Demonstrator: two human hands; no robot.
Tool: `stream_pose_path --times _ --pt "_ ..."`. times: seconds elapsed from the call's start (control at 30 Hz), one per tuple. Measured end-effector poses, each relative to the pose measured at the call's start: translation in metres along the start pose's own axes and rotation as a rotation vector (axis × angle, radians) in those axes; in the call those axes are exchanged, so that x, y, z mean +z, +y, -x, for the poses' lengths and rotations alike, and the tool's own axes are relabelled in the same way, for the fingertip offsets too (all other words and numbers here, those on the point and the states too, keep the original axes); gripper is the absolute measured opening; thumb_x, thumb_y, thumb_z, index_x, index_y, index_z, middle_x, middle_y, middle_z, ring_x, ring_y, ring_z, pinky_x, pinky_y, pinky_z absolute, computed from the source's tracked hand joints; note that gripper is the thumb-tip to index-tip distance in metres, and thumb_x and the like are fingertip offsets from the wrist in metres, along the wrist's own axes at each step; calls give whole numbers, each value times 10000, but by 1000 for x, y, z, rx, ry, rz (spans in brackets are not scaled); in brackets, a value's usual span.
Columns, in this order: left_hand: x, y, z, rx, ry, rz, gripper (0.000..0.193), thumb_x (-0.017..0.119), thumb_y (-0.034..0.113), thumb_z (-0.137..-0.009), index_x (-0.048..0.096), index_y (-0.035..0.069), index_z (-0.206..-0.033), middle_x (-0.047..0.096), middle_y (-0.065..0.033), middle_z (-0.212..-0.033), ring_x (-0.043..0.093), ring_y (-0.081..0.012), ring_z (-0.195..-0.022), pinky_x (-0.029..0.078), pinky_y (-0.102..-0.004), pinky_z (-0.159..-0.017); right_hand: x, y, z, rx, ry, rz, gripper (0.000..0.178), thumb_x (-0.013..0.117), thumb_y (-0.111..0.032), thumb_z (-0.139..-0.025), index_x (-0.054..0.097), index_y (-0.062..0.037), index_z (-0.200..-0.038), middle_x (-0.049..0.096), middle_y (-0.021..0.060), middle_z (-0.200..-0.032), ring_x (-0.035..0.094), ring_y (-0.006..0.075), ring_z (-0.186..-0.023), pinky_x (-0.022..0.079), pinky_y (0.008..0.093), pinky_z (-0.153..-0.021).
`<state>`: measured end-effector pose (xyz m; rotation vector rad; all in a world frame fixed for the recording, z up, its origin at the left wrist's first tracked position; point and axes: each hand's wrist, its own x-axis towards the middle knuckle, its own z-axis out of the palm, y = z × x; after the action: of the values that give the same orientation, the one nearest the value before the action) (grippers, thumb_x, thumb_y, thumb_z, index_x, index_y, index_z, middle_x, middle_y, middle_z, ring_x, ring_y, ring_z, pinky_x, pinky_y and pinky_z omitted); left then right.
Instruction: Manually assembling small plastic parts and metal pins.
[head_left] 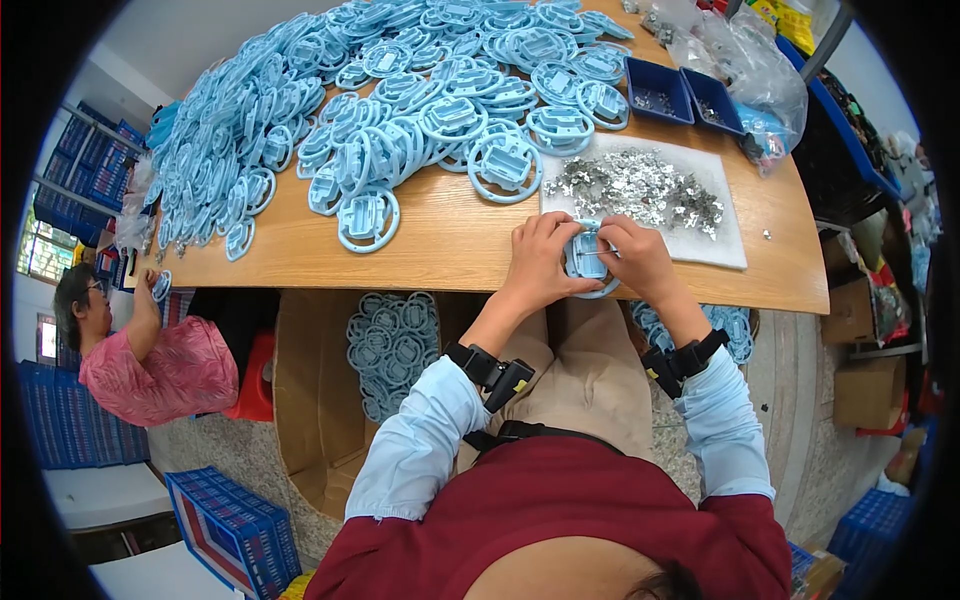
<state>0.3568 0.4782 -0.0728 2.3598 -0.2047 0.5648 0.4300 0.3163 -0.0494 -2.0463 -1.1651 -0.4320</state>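
My left hand [541, 262] grips a light blue round plastic part [585, 263] at the table's front edge, fingers along its far side and thumb at its near side. Over the same part, my right hand [642, 262] pinches with thumb and fingertips. A thin, shiny sliver shows at those fingertips, too small to name. Just beyond my hands, a white foam sheet [730, 245] carries a loose heap of small silvery metal clips [640, 185]. A single light blue ring-shaped part [505, 168] lies to the left of the sheet, among many like it.
A big pile of light blue parts [400, 90] covers the table's far left. Two dark blue bins [683, 98] with small metal pieces stand beyond the sheet. Below the table, a cardboard box [315, 400] holds more parts. At left, a person in pink [165, 370] holds a similar part.
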Motion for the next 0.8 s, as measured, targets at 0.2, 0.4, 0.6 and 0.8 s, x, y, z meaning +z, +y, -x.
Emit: stream_pose_path --times 0.2,0.4,0.6,0.8 --pt "-5 3 -1 37 2 -51 670 815 345 -503 570 75 -1066 503 -78 -1120 457 -262 -1046 329 -382 -879 -6 -1 -7 -240 -291 370 113 603 -69 -674 495 -58 -704 512 71 -768 586 216 -591 479 313 -500" --pt "0 4 7 158 70 -68 671 797 324 -570 536 33 -1114 521 -113 -1103 496 -296 -1009 374 -399 -864 -7 -7 -15 -330 -351 355 190 653 -67 -631 491 -47 -727 486 75 -787 570 232 -601 469 334 -514" --pt "-2 6 7 212 52 -102 639 780 315 -609 536 2 -1111 533 -133 -1077 515 -298 -986 406 -394 -843 -2 -1 -10 -34 -362 211 226 635 -72 -671 582 -44 -889 550 99 -818 612 255 -687 496 330 -568" --pt "-2 2 6 151 55 -16 668 788 306 -598 533 -3 -1133 537 -149 -1061 520 -309 -975 418 -387 -846 -4 9 -6 109 -181 -173 163 628 -31 -693 610 -9 -854 575 101 -850 591 287 -754 480 352 -650"
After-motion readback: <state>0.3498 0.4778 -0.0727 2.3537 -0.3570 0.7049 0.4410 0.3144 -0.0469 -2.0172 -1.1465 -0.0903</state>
